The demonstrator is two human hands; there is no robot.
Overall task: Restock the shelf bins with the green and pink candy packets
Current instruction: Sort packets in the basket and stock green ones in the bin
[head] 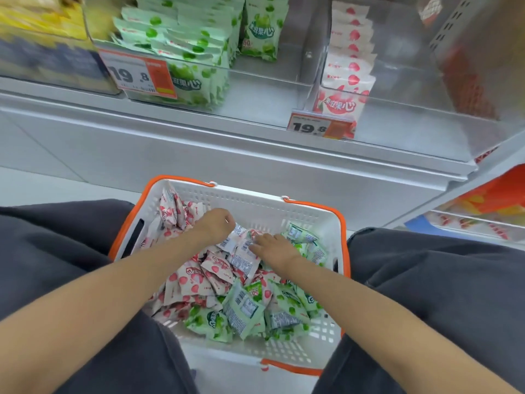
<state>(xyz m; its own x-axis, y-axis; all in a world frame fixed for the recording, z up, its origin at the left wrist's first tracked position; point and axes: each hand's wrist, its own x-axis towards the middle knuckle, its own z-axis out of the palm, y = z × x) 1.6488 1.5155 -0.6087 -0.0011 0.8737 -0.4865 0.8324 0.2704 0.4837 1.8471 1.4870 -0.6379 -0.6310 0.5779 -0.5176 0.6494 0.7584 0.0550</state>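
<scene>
Candy packets fill the basket (pixel 255 200), and we judge this to be the picking stage, before anything goes up to the shelf. The pink packets (pixel 199 280) lie heaped along the basket's left side and far corner. The green packets (pixel 284 305) gather at its right side and near edge, so the two colours are only roughly sorted and overlap in the middle.

The left hand (pixel 216 223) hangs over the far middle of the basket with its fingers curled down, gripping the top edges of a few pink packets that show their printed backs. The right hand (pixel 274 245) sits just beside it, towards the basket's right, with fingers reaching fairly straight across those same packets. It seems to press and square them so that the left hand can lift a tidy bunch. Whether it pinches any of them, we cannot say.

The basket stands on the floor between the person's legs (pixel 56 251), which keeps it close under both arms.

Beyond and above the basket runs the shelf. The green bin (pixel 270 89) is above the basket's left half, and its green stacks (pixel 181 44) crowd one side and leave bare floor on the other. The pink bin (pixel 412 115) is above the right half, where a single pink row (pixel 352 52) stands on edge against the near wall with plenty of room beside it. Each bin carries a price tag (pixel 136 73) on its front.

Since the bunch in hand is pink, we expect it to go up and to the right of the basket.
</scene>
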